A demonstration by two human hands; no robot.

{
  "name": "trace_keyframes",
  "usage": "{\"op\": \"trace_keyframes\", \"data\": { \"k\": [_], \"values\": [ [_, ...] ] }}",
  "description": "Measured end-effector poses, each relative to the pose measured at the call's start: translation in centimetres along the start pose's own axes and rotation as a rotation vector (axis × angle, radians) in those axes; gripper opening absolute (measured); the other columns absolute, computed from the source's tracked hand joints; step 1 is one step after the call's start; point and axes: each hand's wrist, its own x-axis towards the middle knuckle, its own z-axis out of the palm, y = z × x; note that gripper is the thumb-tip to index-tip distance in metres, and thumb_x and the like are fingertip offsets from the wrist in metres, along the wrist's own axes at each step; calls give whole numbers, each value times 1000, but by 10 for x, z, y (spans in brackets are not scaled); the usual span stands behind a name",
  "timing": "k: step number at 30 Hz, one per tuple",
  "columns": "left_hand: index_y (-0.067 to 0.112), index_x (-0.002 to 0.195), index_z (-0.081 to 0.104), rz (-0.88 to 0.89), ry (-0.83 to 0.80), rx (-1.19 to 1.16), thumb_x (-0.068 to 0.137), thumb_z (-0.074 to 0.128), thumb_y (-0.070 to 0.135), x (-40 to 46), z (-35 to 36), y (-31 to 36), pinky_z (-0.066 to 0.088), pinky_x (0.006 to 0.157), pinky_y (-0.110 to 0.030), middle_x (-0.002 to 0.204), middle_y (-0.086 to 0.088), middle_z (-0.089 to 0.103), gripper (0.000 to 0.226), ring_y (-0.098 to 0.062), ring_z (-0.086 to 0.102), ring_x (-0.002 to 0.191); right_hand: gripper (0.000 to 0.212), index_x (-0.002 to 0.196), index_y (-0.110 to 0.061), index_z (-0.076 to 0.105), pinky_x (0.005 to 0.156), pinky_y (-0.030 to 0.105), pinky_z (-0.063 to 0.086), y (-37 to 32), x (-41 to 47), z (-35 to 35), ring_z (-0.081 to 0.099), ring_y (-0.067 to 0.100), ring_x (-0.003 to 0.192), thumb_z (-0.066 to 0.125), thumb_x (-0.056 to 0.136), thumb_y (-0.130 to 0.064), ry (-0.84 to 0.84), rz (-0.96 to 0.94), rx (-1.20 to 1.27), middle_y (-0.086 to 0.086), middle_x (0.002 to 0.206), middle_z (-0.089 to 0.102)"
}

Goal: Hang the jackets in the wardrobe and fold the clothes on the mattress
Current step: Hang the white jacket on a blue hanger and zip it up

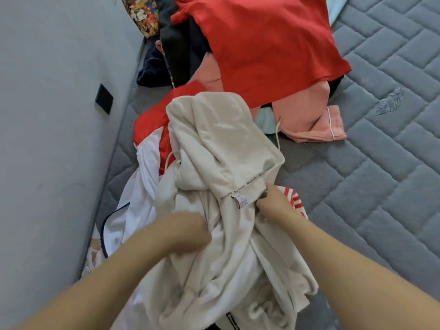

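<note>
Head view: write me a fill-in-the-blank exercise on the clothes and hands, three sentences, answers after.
1. Both hands grip the ____-coloured hoodie, the right hand beside its neck label.
2. The left hand bunches the hoodie's fabric, nearer the grey ____ than the right hand is.
3. The large red garment lies on top of the pile on the quilted ____.

Missing words: cream; wall; mattress

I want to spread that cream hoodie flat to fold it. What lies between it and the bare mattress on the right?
Little shows in the way. The cream hoodie is gripped by the left hand and right hand. Only a red-and-white striped garment lies beside the right hand; past it the grey mattress is bare.
</note>
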Motion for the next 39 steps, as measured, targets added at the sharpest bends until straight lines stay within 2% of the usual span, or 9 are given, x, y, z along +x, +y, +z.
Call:
{"op": "trace_keyframes", "data": {
  "k": [4, 7, 10, 13, 16, 21, 28, 33, 39],
  "values": [
    [18, 116, 51, 72, 741, -220, 83, 57, 48, 48, -33, 8, 43, 88, -40, 119, -5, 54, 45, -29, 49, 114, 28, 94, -18, 63, 74, 41, 55, 15, -18, -2, 66, 28, 85, 45, 85, 0, 107, 91, 401, 7, 90, 70],
    [15, 149, 23, -73, 628, -9, 80, 58, 62, 73, -31, 25, 26, 109, -50, 148, -16, 24, 91, -38, 24, 137, 33, 95, -11, 67, 77, 44, 57, 15, -25, -34, 63, 31, 81, 40, 84, 3, 206, 276, 822, 14, 92, 69],
    [4, 142, 38, -101, 678, 131, 95, 45, 36, 76, -21, 42, 27, 111, -50, 146, -22, 34, 57, -41, 33, 133, 13, 63, -11, 53, 57, 34, 46, 11, -45, -68, 46, 25, 59, 47, 72, -5, 128, 281, 1009, 10, 67, 51],
    [9, 124, 55, 131, 786, -506, 96, 44, 25, 55, -27, 60, 47, 92, -37, 122, -10, 58, 34, -31, 54, 114, 15, 92, -3, 66, 54, 34, 53, 5, -72, -89, 62, 26, 64, 55, 81, -4, 66, 109, 825, 14, 79, 65],
    [22, 117, 56, 336, 756, -1062, 99, 47, 25, 13, -38, 88, 46, 75, -20, 106, 10, 64, 21, -7, 60, 99, 22, 97, -4, 68, 58, 33, 53, 0, -104, -109, 65, 24, 71, 57, 78, 0, 190, 20, 679, 12, 86, 69],
    [28, 94, 57, 592, 662, -1242, 100, 54, 25, -78, -47, 175, 51, 70, -19, 81, 19, 67, 7, 1, 65, 82, 10, 77, -4, 61, 62, 34, 42, 17, -187, -171, 52, 20, 70, 52, 79, -8, 496, 16, 594, 6, 73, 59],
    [30, 93, 52, 949, 433, -1094, 101, 54, 25, -252, 5, 360, 48, 71, -10, 78, 33, 65, 10, 16, 60, 75, 9, 86, -22, 60, 68, 33, 43, 87, -393, -283, 54, 14, 76, 56, 92, -26, 1084, 48, 748, -4, 86, 63],
    [33, 100, 56, 1037, 163, -1000, 99, 55, 36, -373, 67, 489, 52, 95, -38, 101, 14, 67, 3, -7, 65, 99, 8, 97, -23, 62, 73, 30, 48, 163, -557, -341, 59, 11, 85, 55, 94, -22, 1395, 93, 889, -8, 91, 65],
    [41, 77, 60, 1237, -65, -854, 99, 54, 33, -505, 159, 627, 55, 92, -44, 80, 17, 64, 24, -8, 65, 87, 22, 105, -18, 62, 90, 44, 51, 277, -726, -385, 60, 30, 100, 43, 95, -26, 1645, 345, 810, 7, 109, 62]
  ]
}}
